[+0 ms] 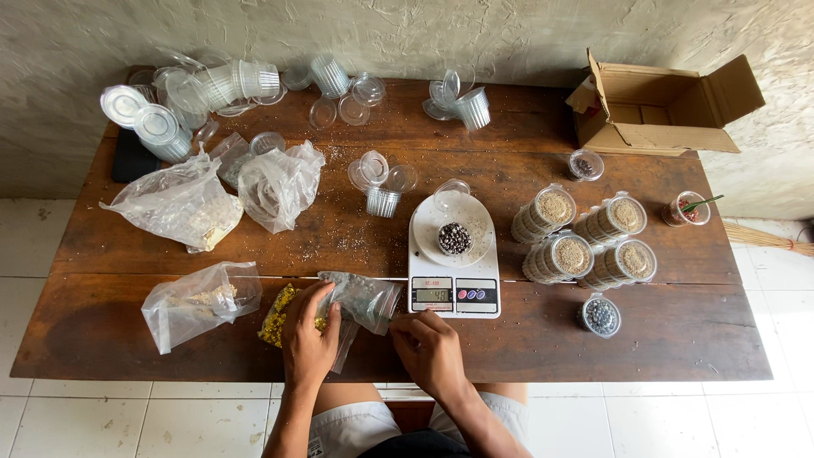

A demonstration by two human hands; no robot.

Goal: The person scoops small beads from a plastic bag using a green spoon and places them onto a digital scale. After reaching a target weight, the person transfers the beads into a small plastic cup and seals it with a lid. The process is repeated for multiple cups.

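My left hand presses on a clear plastic bag of dark seeds at the table's near edge, over a bag of yellow kernels. My right hand pinches the same bag's lower right corner, just below the white kitchen scale. On the scale's round pan stands a small clear cup of dark seeds, with its open lid behind it. The scale's display is lit.
Wooden table. Four stacks of filled lidded cups right of the scale, a dark-seed cup below them. Open cardboard box back right. Plastic bags left; empty cups and lids along the back.
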